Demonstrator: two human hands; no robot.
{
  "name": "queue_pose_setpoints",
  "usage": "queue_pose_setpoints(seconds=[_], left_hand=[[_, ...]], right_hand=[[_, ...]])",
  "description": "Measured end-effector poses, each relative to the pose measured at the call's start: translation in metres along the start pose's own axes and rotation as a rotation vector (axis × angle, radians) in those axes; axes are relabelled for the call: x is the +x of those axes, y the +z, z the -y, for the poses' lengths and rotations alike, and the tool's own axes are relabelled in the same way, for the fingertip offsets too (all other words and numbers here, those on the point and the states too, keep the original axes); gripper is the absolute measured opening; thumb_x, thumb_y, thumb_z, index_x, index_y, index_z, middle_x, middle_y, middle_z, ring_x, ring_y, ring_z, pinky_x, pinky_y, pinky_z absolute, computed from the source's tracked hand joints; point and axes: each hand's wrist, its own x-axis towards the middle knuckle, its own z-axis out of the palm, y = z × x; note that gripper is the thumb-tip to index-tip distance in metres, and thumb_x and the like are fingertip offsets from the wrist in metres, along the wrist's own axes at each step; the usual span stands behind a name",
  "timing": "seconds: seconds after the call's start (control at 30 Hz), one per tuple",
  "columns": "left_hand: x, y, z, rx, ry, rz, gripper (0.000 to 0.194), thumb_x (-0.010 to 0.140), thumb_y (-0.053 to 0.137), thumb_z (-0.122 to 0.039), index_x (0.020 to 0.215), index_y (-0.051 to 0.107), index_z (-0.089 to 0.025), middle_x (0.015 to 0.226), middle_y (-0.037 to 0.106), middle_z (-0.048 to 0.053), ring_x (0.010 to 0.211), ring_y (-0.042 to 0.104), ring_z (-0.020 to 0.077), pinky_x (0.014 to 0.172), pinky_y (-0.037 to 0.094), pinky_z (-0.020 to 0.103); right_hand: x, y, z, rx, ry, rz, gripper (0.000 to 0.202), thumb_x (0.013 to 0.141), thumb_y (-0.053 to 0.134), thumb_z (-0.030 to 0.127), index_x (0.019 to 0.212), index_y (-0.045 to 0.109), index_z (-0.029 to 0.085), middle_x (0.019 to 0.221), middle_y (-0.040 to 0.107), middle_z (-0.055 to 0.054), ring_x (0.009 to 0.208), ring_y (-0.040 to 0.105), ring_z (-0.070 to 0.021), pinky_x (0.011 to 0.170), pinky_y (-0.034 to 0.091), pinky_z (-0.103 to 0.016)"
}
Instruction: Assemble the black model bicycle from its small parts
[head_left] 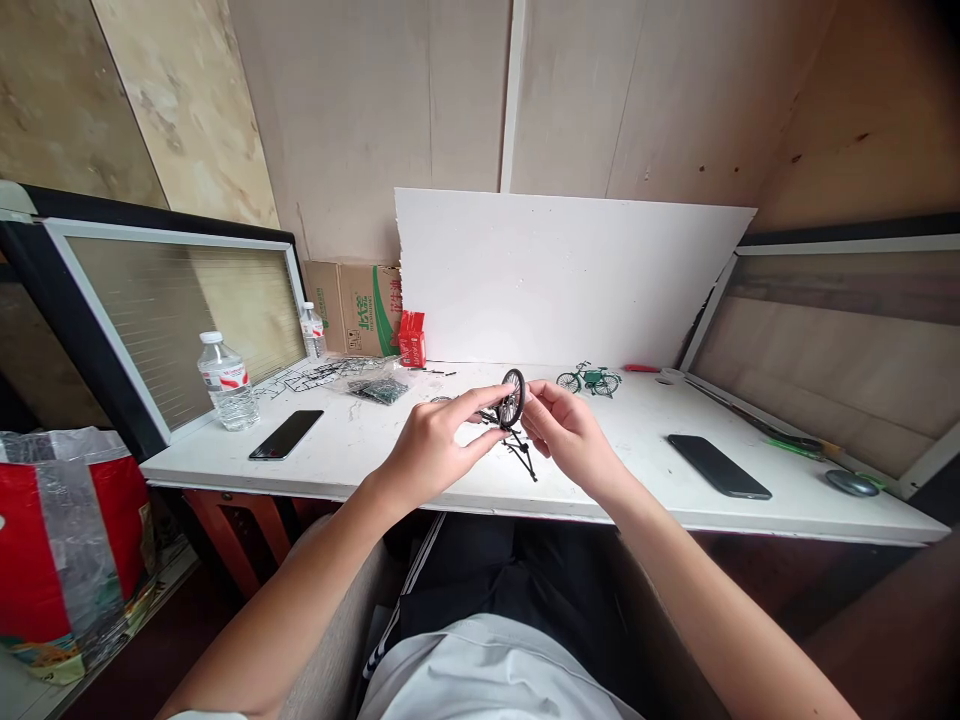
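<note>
A small black spoked wheel (512,398) stands upright between my hands above the white table, joined to or touching thin dark frame parts (522,455) that hang below it. My left hand (435,440) closes on the wheel from the left, thumb low and fingers at its upper side. From the right, my right hand (561,425) has its fingers bent together at the wheel's right side; what its fingertips pinch is hidden. Behind and to the right of my right hand, a finished-looking green toy bicycle (590,379) stands on the table.
Phones lie at left (286,435) and right (718,466). Water bottles (227,385), dark part frames (319,372), a clear bag of parts (380,388) and a red box (412,338) are at the left and back. A mouse (852,483) lies far right.
</note>
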Motion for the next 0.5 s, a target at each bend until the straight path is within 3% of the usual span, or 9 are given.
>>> queue_pose_setpoints(seconds=[0.27, 0.5], left_hand=[[0.003, -0.002, -0.012, -0.198, -0.110, -0.003, 0.056, 0.085, 0.084, -0.027, 0.137, 0.066, -0.024, 0.130, 0.075, 0.010, 0.119, 0.073, 0.0285, 0.091, 0.069, 0.036], [0.003, -0.004, -0.009, -0.174, -0.095, 0.004, 0.068, 0.079, 0.089, -0.022, 0.141, 0.062, -0.025, 0.124, 0.076, 0.009, 0.114, 0.075, 0.0258, 0.091, 0.068, 0.034]], right_hand=[[-0.007, -0.002, 0.010, -0.290, -0.191, -0.101, 0.030, 0.105, 0.055, 0.048, 0.098, 0.066, 0.022, 0.092, 0.069, -0.005, 0.075, 0.060, -0.0154, 0.059, 0.047, -0.026], [-0.010, -0.007, 0.012, -0.582, -0.417, -0.110, 0.016, 0.105, 0.055, 0.032, 0.099, 0.068, 0.024, 0.082, 0.066, -0.003, 0.073, 0.060, -0.0166, 0.062, 0.048, -0.029]])
